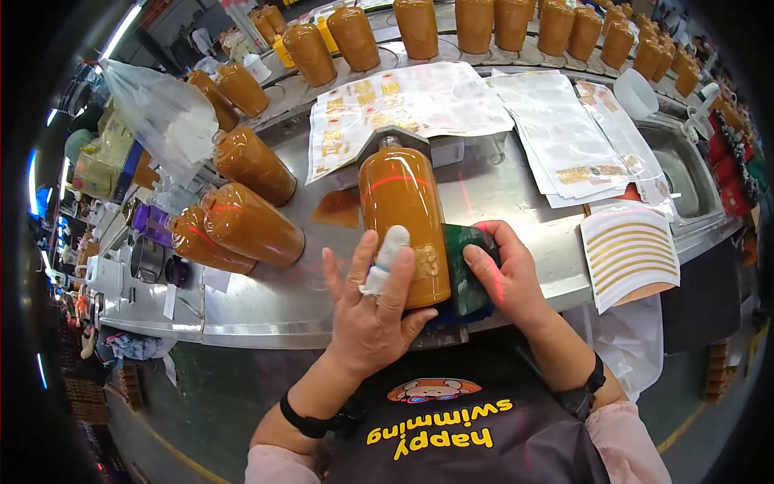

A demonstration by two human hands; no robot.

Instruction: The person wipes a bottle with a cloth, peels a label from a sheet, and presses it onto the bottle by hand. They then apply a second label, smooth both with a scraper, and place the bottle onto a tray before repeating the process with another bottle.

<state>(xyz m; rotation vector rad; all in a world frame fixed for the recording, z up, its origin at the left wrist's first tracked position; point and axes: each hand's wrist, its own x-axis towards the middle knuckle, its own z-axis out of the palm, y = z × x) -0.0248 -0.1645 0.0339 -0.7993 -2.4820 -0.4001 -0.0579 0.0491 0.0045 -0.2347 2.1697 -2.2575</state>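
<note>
An amber-brown glazed bottle [401, 202] lies tilted in front of me, its neck in a dark angular holder [393, 135]. A raised or gold mark shows near its base, and red laser lines cross it. My left hand [372, 310] rests over the bottle's lower left side, fingers spread; one finger wears a white covering [391, 254]. My right hand [509, 274] pinches a dark green flat piece [466, 270] against the bottle's right side, thumb on top. A small brown patch [337, 208] lies on the metal table left of the bottle.
More brown bottles [256, 222] stand at the left, and a row of bottles [415, 28] curves along the back conveyor. Printed decal sheets [403, 101] and paper stacks [556, 121] lie behind. A sheet of gold strips [630, 252] and a sink [685, 165] are at right.
</note>
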